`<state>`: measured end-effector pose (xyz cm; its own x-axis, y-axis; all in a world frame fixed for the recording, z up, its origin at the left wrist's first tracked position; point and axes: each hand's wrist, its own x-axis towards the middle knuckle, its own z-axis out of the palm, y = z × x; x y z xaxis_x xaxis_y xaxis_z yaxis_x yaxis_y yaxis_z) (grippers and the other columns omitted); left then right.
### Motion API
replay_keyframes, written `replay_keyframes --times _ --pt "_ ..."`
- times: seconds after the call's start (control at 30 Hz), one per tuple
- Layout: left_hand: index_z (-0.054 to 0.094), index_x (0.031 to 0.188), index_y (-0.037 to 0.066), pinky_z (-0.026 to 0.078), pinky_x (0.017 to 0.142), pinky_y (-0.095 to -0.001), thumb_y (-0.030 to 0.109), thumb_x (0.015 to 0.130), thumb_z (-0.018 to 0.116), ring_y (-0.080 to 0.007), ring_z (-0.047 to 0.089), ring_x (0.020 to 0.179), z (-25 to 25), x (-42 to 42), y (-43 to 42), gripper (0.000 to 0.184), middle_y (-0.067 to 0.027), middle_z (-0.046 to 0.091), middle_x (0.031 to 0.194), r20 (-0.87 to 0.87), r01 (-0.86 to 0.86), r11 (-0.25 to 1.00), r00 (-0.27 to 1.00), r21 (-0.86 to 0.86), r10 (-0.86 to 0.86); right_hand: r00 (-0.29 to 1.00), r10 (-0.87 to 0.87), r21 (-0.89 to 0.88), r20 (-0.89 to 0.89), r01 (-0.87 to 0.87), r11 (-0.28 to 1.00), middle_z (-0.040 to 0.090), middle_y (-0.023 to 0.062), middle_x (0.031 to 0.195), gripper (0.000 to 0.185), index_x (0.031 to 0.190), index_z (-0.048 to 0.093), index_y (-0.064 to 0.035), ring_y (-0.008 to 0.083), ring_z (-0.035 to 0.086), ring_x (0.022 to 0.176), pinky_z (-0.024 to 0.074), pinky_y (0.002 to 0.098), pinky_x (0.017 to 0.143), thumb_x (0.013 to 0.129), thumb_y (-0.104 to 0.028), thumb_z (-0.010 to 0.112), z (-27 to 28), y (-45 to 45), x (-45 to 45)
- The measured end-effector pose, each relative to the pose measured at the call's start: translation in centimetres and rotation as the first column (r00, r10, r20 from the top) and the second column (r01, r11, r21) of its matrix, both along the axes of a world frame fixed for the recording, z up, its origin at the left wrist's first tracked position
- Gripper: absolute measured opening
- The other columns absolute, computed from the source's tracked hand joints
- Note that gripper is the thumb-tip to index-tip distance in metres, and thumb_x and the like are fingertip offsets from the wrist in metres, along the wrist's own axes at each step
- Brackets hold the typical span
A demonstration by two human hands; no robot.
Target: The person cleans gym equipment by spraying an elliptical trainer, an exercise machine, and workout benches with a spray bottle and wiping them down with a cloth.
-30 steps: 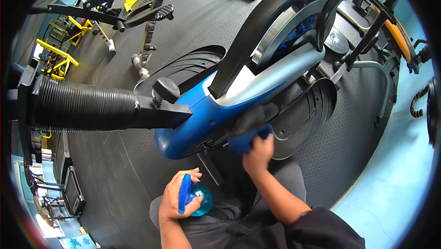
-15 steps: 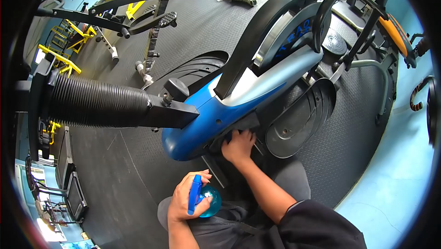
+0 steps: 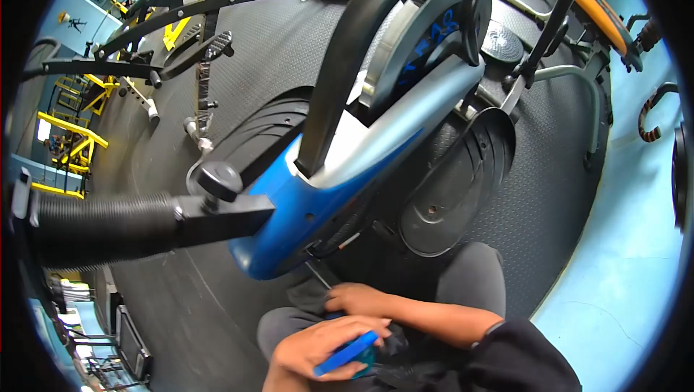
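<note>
My left hand [image 3: 322,345] is closed around a spray bottle [image 3: 347,354] with a blue trigger head, low in the view over my lap. Just beyond it, my right hand [image 3: 356,299] is closed on a dark cloth [image 3: 307,289], which hangs between my knees; its fingers are partly hidden. Both hands are close together. In front of them stands an exercise machine with a blue and silver body [image 3: 289,211], a black ribbed post cover [image 3: 108,226] and a round black knob [image 3: 219,180].
Beside the machine's body are black oval pedals [image 3: 441,208]. Yellow-framed gym equipment [image 3: 72,132] stands at the far left, a treadmill [image 3: 134,341] at lower left. A light blue wall [image 3: 614,247] runs along the right.
My right hand has pulled back from the machine's lower side towards my lap with the cloth. My left hand has tilted the bottle, and the view has shifted.
</note>
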<state>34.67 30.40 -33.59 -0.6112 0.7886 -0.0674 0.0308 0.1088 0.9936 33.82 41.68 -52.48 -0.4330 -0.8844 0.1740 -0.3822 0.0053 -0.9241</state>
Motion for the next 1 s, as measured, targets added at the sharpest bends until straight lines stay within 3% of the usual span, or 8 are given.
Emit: replay_keyframes --times 0.1,0.17,0.3,0.37,0.5,0.63,0.73,1.0 --pt "0.054 0.121 -0.002 0.044 0.097 -0.0409 0.007 0.076 0.071 -0.0322 0.056 0.112 0.0 -2.1 1.0 0.049 -0.0165 0.057 0.12 0.111 -0.019 1.0 0.994 -0.023 0.022 0.86 -0.209 0.032 0.466 0.219 0.975 0.063 0.0135 0.082 0.022 0.09 0.067 -0.0024 0.0233 0.063 0.083 0.0476 0.0366 0.07 0.074 -0.017 0.069 1.4 3.7 -0.7" --pt "0.053 0.122 -0.001 0.042 0.099 -0.0415 0.009 0.076 0.07 -0.0313 0.056 0.112 0.8 -2.4 1.8 0.05 -0.0149 0.059 0.118 0.094 -0.032 0.999 0.995 -0.024 0.034 0.566 -0.324 0.23 0.758 0.233 0.945 0.068 0.0114 0.084 0.022 0.09 0.066 0.0006 0.0144 0.064 0.078 0.0494 0.0309 0.066 0.081 -0.019 0.069 7.7 6.2 -2.0" --pt "0.054 0.123 0.004 0.038 0.105 -0.0412 0.015 0.075 0.071 -0.0348 0.045 0.128 7.1 1.3 4.2 0.052 -0.0226 0.039 0.141 0.207 -0.308 0.951 0.932 0.024 0.296 0.367 -0.658 0.488 0.658 0.458 0.743 0.063 0.0038 0.074 0.018 0.09 0.068 0.0002 0.0086 0.058 0.063 0.0449 0.0268 0.052 0.083 -0.016 0.071 17.5 9.9 -1.1" --pt "0.054 0.125 0.008 0.028 0.11 -0.0487 0.021 0.075 0.071 -0.0443 0.018 0.143 12.2 2.4 4.8 0.054 -0.0314 0.015 0.151 0.159 -0.258 0.957 0.948 -0.129 0.277 0.395 -0.712 0.532 0.581 0.478 0.699 0.063 0.0027 0.076 0.022 0.093 0.068 -0.0003 0.009 0.058 0.065 0.0455 0.0264 0.054 0.081 -0.019 0.073 21.5 12.4 0.8" --pt "0.052 0.129 0.014 0.011 0.113 -0.0586 0.033 0.074 0.07 -0.0555 -0.007 0.14 18.3 5.1 5.8 0.061 -0.0391 0.002 0.15 0.206 -0.061 0.984 0.974 -0.169 0.095 0.271 -0.647 0.44 0.713 0.545 0.713 0.065 0.0036 0.082 0.03 0.099 0.066 0.0014 0.0119 0.06 0.072 0.0481 0.0267 0.064 0.078 -0.019 0.073 34.1 16.9 4.3" --pt "0.045 0.134 0.007 0.033 0.109 -0.0426 0.02 0.069 0.072 -0.0445 0.033 0.135 26.6 8.7 7.5 0.072 -0.0295 0.023 0.147 0.057 -0.231 0.961 0.969 -0.155 0.242 0.139 -0.439 0.26 0.888 0.634 0.728 0.065 0.0082 0.095 0.035 0.105 0.064 0.0033 0.0171 0.061 0.089 0.0472 0.0308 0.085 0.085 -0.025 0.061 44.4 19.4 6.9" --pt "0.047 0.133 0.005 0.034 0.108 -0.0413 0.024 0.074 0.072 -0.0368 0.038 0.133 32.1 10.5 7.1 0.067 -0.0203 0.035 0.144 -0.029 -0.396 0.915 0.918 -0.078 0.395 -0.025 -0.323 0.272 0.946 0.606 0.748 0.064 0.0084 0.098 0.034 0.1 0.065 0.0041 0.0177 0.06 0.094 0.0446 0.0293 0.087 0.09 -0.028 0.056 50.0 19.4 6.9" --pt "0.053 0.127 0.003 0.03 0.109 -0.0436 0.029 0.071 0.07 -0.0349 0.033 0.131 43.1 13.9 3.7 0.063 -0.0175 0.037 0.135 -0.247 -0.535 0.816 0.84 -0.221 0.484 0.793 -0.374 0.241 0.481 0.29 0.926 0.05 0.0036 0.084 0.02 0.087 0.067 -0.0008 0.0136 0.048 0.085 0.038 0.0279 0.075 0.09 -0.02 0.061 61.6 14.6 4.2"
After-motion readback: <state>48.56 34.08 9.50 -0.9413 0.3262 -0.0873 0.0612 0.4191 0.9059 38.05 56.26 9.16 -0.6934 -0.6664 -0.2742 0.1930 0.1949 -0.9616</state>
